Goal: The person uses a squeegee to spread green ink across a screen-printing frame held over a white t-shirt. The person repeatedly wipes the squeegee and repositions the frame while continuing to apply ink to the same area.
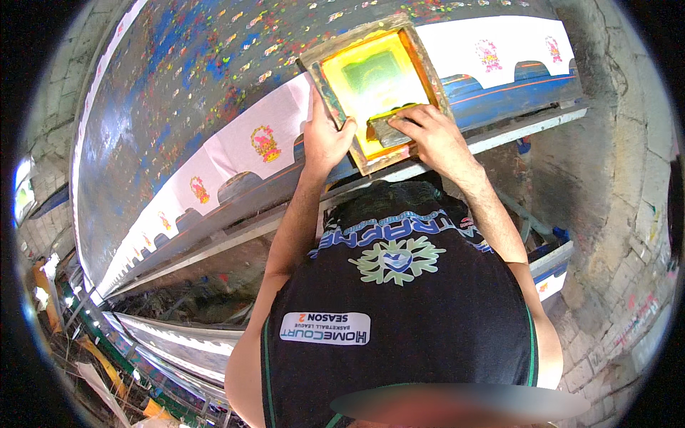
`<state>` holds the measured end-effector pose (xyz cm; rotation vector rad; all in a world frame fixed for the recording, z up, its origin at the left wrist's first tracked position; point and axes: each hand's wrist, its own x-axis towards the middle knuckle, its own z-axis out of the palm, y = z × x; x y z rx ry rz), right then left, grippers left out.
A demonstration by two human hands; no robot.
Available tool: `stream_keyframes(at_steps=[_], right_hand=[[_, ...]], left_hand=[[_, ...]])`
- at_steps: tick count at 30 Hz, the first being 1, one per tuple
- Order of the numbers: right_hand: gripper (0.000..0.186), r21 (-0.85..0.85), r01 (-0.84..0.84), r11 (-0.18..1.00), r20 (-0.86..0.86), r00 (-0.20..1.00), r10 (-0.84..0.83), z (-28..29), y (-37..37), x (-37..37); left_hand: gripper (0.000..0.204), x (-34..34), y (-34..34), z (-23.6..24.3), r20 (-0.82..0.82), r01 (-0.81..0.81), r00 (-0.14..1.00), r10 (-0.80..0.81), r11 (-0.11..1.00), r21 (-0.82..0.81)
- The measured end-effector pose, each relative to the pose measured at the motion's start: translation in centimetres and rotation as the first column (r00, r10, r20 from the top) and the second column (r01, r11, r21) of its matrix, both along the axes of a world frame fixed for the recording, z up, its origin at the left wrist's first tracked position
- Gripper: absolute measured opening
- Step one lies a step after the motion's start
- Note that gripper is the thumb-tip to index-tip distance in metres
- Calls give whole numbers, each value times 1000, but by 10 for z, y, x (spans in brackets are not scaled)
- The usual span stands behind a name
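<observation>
A wooden-framed printing screen (354,38) lies tilted on the long table, over a strip of white fabric. Yellow ink coats its mesh (410,82), and a darker greenish rectangle shows in the upper part. My left hand (328,139) is closed on the frame's left side, its thumb resting over the rim. Inside the frame near its lower end, my right hand (437,139) grips a squeegee (389,134) with a worn, wood-like grey handle. Yellow ink lies along the squeegee's far edge. The fabric directly beneath the screen is hidden.
White fabric pieces (225,153) with pink and yellow printed motifs run along the table's near edge on both sides. Paint specks cover the dark tabletop (178,93). A metal rail (517,135) borders the near side. Brick paving (606,285) lies to the right.
</observation>
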<state>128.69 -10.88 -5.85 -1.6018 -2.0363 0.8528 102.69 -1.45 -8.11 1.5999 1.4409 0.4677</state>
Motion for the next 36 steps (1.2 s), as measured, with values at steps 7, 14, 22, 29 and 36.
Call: stream_keyframes(at_steps=[7, 14, 22, 29, 36], right_hand=[[70, -17, -28, 999, -11, 1000, 28, -1, -4, 28], [63, -9, -100, 995, 39, 994, 100, 5, -7, 32], [53, 40, -180, 983, -8, 984, 181, 5, 74, 45], [49, -50, -148, 988, 122, 981, 153, -21, 128, 29], [55, -85, -219, 972, 145, 962, 230, 12, 20, 19]], left_hand=[[104, 20, -2, 4, -172, 17, 985, -21, 999, -29], [105, 20, -5, 12, -185, 16, 982, -26, 999, -52], [105, 22, -14, 17, -247, 51, 967, -65, 997, -63], [105, 18, -19, 16, -193, 51, 980, -57, 998, -34], [104, 8, -17, 9, -192, 22, 980, -43, 993, -114]])
